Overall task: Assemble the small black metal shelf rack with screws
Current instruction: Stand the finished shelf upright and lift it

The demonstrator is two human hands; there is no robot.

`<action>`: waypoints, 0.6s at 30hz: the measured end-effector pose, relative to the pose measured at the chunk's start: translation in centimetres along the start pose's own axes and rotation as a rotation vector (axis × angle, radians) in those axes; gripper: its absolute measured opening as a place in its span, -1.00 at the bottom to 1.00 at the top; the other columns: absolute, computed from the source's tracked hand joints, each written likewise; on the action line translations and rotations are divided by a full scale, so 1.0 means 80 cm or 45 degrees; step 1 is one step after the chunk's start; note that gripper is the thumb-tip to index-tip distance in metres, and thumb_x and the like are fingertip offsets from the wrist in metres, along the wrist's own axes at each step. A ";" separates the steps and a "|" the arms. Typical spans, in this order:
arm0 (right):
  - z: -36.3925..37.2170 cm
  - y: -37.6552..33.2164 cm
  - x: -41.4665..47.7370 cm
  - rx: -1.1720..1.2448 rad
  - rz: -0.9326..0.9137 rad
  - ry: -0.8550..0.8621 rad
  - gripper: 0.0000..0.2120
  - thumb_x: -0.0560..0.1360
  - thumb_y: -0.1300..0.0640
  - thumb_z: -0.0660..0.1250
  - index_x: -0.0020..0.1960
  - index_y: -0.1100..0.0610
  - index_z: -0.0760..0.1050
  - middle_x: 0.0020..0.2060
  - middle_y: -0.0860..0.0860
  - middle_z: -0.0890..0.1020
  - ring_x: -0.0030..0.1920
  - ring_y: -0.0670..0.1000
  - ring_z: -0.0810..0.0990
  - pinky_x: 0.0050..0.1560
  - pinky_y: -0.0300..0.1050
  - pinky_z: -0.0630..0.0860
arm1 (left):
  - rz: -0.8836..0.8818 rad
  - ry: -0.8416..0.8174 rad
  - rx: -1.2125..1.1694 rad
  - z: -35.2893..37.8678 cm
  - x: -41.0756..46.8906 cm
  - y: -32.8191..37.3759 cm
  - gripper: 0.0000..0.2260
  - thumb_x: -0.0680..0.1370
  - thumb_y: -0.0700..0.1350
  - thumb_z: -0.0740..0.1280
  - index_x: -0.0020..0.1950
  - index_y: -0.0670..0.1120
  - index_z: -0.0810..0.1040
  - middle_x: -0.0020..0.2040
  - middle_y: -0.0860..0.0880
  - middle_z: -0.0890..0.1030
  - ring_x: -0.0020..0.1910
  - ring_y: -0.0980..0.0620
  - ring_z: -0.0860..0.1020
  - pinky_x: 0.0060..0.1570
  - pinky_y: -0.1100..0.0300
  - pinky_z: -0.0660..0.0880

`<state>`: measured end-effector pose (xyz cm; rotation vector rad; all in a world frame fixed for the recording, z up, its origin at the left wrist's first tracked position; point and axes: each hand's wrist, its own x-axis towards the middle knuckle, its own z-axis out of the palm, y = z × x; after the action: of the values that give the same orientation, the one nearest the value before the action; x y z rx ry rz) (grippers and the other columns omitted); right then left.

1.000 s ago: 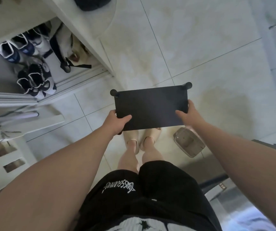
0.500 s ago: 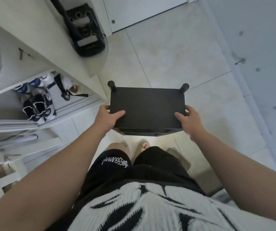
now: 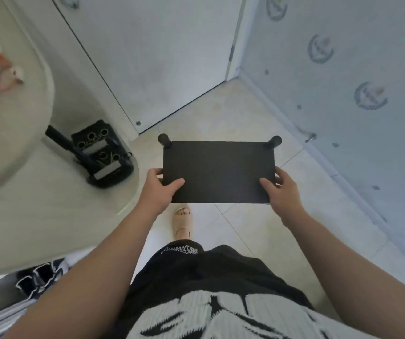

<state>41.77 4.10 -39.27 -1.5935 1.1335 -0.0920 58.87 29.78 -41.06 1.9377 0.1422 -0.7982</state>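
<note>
Our left hand (image 3: pixel 158 189) grips the near left corner of the shelf rack (image 3: pixel 218 171), thumb on top. Our right hand (image 3: pixel 283 192) grips the near right corner the same way. The rack hangs level above the floor (image 3: pixel 233 106), with two posts (image 3: pixel 164 140) at its far corners. It looks assembled, so we judge this is carrying. Next it needs a flat spot and a level set-down. Our view has swung up from the shoe cupboard to the door (image 3: pixel 160 57).

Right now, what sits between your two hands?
The black shelf rack: its flat panel spans the whole gap, the left hand gripping one short edge and the right hand the other, thumbs on top. The head view shows it.
</note>
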 end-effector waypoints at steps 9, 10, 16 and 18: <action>0.005 -0.078 0.113 0.165 0.075 0.213 -0.57 0.60 0.02 0.37 0.45 -0.09 0.41 0.08 -0.13 0.61 -0.02 -0.15 0.64 -0.21 -0.33 0.50 | 0.069 -0.197 0.135 0.019 0.157 0.158 -0.43 0.31 0.17 0.50 0.22 0.06 0.37 0.06 0.02 0.60 0.01 -0.04 0.65 0.05 -0.09 0.63; -0.001 -0.082 0.128 0.169 0.081 0.232 -0.58 0.60 0.01 0.36 0.44 -0.11 0.42 0.09 -0.13 0.61 -0.03 -0.15 0.64 -0.23 -0.34 0.50 | 0.073 -0.221 0.155 0.029 0.171 0.173 -0.41 0.30 0.18 0.50 0.23 0.06 0.37 0.07 0.02 0.60 0.02 -0.05 0.65 0.05 -0.10 0.63; -0.054 -0.098 0.235 0.218 0.172 0.338 -0.55 0.61 -0.01 0.35 0.47 -0.06 0.39 -0.01 -0.29 0.53 -0.08 -0.17 0.60 -0.44 -0.48 0.45 | 0.111 -0.283 0.240 0.128 0.256 0.264 -0.47 0.31 0.14 0.50 0.19 0.06 0.41 0.03 0.03 0.63 -0.04 0.02 0.67 -0.01 -0.04 0.65; -0.084 -0.103 0.270 0.226 0.193 0.360 -0.56 0.61 -0.01 0.36 0.46 -0.07 0.39 -0.02 -0.30 0.53 -0.08 -0.17 0.60 -0.44 -0.46 0.46 | 0.121 -0.308 0.261 0.169 0.277 0.294 -0.51 0.36 0.10 0.51 0.20 0.05 0.40 0.04 0.01 0.63 -0.04 0.02 0.67 0.01 -0.04 0.64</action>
<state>54.34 -16.35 -40.70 -1.3601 1.4201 -0.3170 79.65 1.59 -40.14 2.0030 -0.1829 -1.0074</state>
